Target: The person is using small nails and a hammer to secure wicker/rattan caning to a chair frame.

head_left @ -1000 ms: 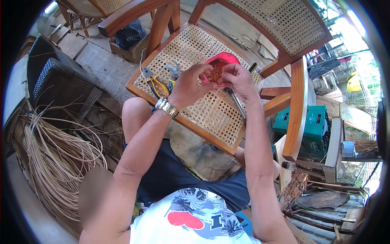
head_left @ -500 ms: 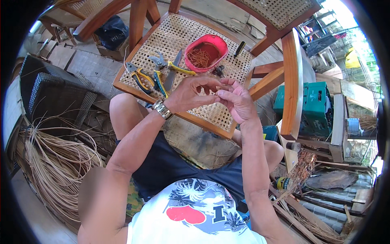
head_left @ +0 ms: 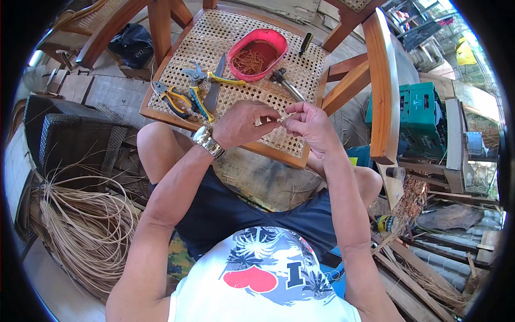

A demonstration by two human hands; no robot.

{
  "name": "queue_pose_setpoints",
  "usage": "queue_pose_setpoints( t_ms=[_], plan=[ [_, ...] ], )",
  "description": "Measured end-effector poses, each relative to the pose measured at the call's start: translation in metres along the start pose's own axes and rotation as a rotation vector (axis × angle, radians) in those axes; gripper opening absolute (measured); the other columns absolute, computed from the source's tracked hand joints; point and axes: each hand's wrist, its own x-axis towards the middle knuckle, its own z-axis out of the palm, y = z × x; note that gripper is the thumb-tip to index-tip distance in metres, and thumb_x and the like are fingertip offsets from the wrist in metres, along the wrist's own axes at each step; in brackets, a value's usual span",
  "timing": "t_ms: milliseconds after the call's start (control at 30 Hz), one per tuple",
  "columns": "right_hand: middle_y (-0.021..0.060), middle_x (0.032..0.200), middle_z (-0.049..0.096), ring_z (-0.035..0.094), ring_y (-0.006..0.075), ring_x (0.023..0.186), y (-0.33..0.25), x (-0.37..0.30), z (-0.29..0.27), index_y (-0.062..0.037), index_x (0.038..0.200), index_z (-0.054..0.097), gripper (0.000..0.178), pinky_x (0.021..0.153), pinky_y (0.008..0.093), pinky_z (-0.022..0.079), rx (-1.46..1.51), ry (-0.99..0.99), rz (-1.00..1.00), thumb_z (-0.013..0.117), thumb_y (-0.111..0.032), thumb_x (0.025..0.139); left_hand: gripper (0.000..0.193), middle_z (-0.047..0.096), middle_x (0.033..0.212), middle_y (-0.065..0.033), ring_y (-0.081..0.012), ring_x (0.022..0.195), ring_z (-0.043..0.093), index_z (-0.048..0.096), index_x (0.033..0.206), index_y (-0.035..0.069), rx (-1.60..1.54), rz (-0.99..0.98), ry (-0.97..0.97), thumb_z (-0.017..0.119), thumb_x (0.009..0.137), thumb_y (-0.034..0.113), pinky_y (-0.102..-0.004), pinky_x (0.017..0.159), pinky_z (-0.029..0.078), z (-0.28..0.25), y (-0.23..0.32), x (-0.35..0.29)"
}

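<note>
My left hand (head_left: 244, 122), with a metal watch (head_left: 208, 141) on its wrist, is pinched over the front of a woven cane chair seat (head_left: 201, 40). Facing it, my right hand (head_left: 316, 129) is closed too, thumb against fingers. The fingertips of both hands almost meet around something small and pale, too tiny to make out. Just beyond them lies a hammer (head_left: 289, 86). A pink tub (head_left: 234, 52) holding short reddish-brown sticks sits farther back on the seat. Left of it lie a knife (head_left: 213, 95), cutting pliers (head_left: 174, 101) and yellow-handled pruning shears (head_left: 199, 74).
A dark-handled tool (head_left: 306, 44) lies at the seat's right back. Wooden chair arms (head_left: 383, 91) rise on both sides. Coiled cane strands (head_left: 88, 231) lie at my left. Green crates (head_left: 410, 121) and scrap timber (head_left: 407, 290) stand at right.
The view has shifted, so the seat and tools appear farther left and higher. My fingertips have drawn closer together and away from the hammer, whose handle now shows.
</note>
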Motion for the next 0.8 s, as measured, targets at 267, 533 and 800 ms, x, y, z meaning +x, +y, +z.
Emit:
queue_pose_setpoints(
  t_ms=[267, 533, 800],
  plan=[
    [0.0044, 0.087, 0.070, 0.062, 0.0083, 0.076, 0.033, 0.006, 0.025, 0.0031, 0.108, 0.069, 0.016, 0.070, 0.0242, 0.051, -0.006, 0.120, -0.138, 0.072, -0.004, 0.095, 0.014, 0.077, 0.088, -0.0105, -0.0148, 0.077, 0.073, 0.077, 0.104, 0.003, -0.112, -0.174, 0.065, 0.075, 0.094, 0.012, -0.0308, 0.070, 0.056, 0.003, -0.005, -0.002],
    [0.0062, 0.087, 0.072, 0.066, 0.0101, 0.078, 0.048, -0.017, 0.021, -0.0006, 0.105, 0.072, 0.011, 0.073, 0.0270, 0.053, -0.432, 0.298, -0.370, 0.071, -0.007, 0.096, 0.023, 0.074, 0.091, -0.0102, -0.0211, 0.083, 0.072, 0.076, 0.102, 0.003, -0.140, -0.193, -0.097, 0.080, 0.089, 0.022, -0.0354, 0.075, 0.055, -0.006, -0.008, -0.013],
    [0.0131, 0.094, 0.069, 0.069, 0.0248, 0.088, 0.071, -0.042, 0.011, 0.0007, 0.101, 0.073, 0.011, 0.079, 0.0336, 0.054, -0.686, 0.178, -0.287, 0.072, -0.003, 0.091, 0.019, 0.068, 0.093, -0.0115, -0.0336, 0.091, 0.068, 0.074, 0.093, 0.007, 0.203, -0.082, -0.322, 0.071, 0.088, 0.025, -0.0471, 0.080, 0.053, -0.001, -0.020, -0.032]
  ],
)
